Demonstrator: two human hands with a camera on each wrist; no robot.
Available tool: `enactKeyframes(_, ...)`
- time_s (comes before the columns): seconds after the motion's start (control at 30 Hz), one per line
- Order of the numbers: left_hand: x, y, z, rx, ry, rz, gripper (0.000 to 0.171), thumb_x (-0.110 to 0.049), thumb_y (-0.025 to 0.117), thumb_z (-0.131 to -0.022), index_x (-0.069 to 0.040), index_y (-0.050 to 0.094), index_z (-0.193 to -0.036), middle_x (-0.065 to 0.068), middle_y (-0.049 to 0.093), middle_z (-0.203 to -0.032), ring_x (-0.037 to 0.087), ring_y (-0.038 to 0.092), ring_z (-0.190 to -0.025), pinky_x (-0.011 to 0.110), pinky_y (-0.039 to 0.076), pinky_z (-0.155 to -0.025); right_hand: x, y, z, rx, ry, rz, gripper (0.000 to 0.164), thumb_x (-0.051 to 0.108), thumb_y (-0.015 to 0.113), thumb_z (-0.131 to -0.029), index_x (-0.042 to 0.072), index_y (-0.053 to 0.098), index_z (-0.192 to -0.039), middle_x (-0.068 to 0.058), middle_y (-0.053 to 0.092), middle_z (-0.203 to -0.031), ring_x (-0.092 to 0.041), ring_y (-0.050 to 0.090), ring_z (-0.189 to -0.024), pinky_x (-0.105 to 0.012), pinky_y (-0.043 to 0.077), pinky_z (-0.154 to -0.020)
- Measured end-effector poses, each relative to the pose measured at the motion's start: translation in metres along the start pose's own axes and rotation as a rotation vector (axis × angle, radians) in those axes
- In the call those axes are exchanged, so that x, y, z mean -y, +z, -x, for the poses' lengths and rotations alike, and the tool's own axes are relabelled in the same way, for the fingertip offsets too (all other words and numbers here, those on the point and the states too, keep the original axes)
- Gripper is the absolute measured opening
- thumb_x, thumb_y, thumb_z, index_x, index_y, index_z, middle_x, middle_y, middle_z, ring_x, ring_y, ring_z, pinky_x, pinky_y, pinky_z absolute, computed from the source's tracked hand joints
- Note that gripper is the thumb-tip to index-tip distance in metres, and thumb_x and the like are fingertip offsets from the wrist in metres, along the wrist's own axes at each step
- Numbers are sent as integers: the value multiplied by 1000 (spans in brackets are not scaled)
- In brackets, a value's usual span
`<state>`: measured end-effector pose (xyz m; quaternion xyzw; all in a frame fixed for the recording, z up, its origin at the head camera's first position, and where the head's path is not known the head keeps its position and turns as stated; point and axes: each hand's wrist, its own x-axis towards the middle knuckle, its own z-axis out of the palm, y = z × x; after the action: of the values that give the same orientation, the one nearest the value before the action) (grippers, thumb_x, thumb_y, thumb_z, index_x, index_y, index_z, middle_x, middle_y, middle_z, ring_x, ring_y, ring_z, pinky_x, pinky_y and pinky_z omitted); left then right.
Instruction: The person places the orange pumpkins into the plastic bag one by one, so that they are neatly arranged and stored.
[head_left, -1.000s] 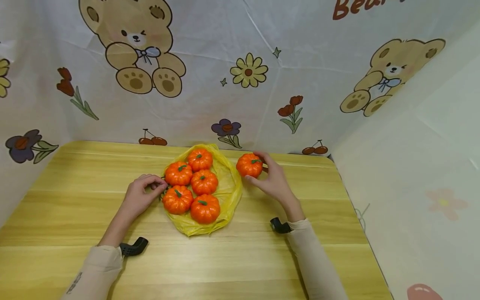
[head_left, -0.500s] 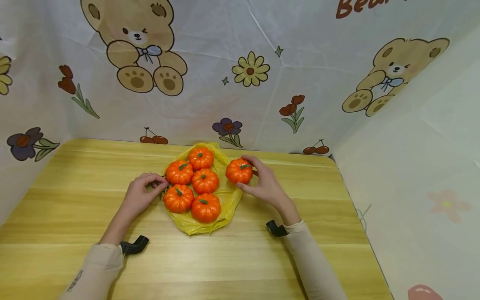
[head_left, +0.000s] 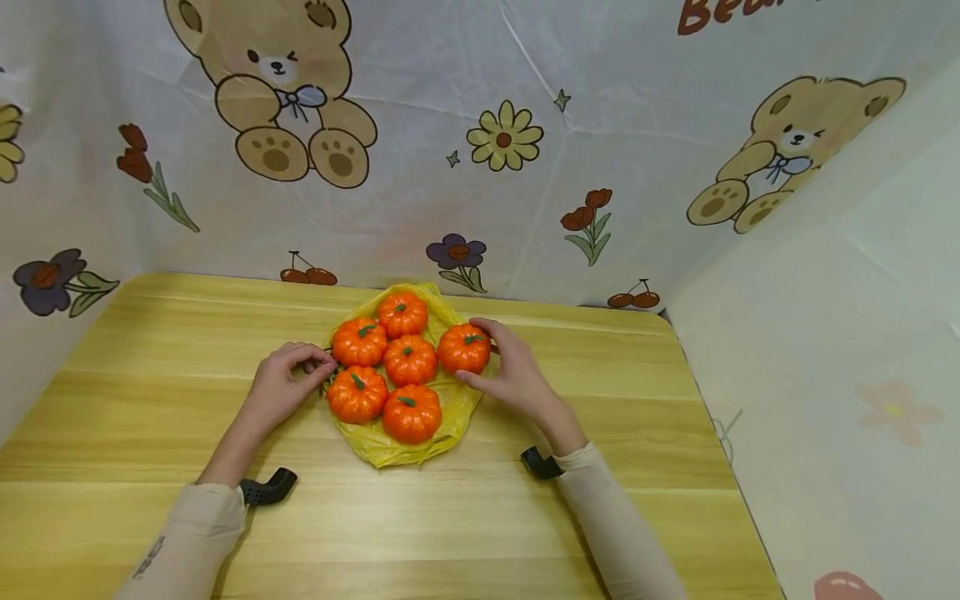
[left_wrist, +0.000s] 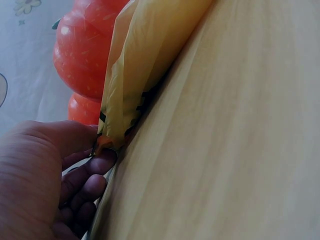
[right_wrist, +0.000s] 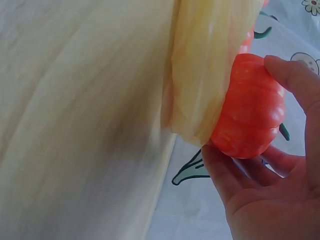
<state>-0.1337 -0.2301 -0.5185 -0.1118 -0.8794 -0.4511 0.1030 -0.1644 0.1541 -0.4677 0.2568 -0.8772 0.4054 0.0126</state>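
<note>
My right hand (head_left: pixel 515 377) holds a small orange toy pumpkin (head_left: pixel 464 349) with a green stem between thumb and fingers, over the right side of a yellow plastic bag (head_left: pixel 456 414). In the right wrist view the held pumpkin (right_wrist: pixel 252 107) stands right at the bag's edge (right_wrist: pixel 200 75). My left hand (head_left: pixel 283 382) pinches the bag's left edge, and the left wrist view shows the pinched yellow film (left_wrist: pixel 112 120) between thumb and finger. Several more orange pumpkins (head_left: pixel 410 360) sit together on the bag, stems up.
The bag lies on a wood-grain table (head_left: pixel 375 533). Behind it hangs a white cloth (head_left: pixel 420 192) printed with bears and flowers, and a pale wall (head_left: pixel 840 350) stands at the right. Black wrist-camera mounts (head_left: pixel 270 487) jut from both wrists.
My right hand has carried its pumpkin leftward and slightly toward me, from beside the bag to over its right side, close to the other pumpkins. The left hand stays at the bag's edge.
</note>
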Motion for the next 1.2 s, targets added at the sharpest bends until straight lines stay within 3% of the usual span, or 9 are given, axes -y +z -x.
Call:
enactKeyframes(0.47,2,0,-1,-1,6,-4,9,-15,76,-99,-7,78,-97,3,72,-91,10,53,-84,17,42,-73,-5,6,2,21,70,59,82,37,85,-90,11,44,-156,-6,55,-152,-26,59,-134,-46,50,-112)
enactKeyframes(0.8,2,0,-2,-3,14,-3,11,-17,77,-99,-7,78,-97,2,72,-89,10,53,-82,18,42,-72,-6,11,3,18,109,94,83,42,85,-90,9,46,-155,-8,56,-151,-29,61,-131,-51,43,-116)
enactKeyframes(1.2,2,-1,-1,-5,2,-8,8,-15,77,-98,-7,78,-97,3,72,-89,10,53,-82,17,42,-72,-10,10,1,46,49,112,76,20,82,-88,7,46,-153,-11,58,-147,-27,59,-133,-45,49,-112)
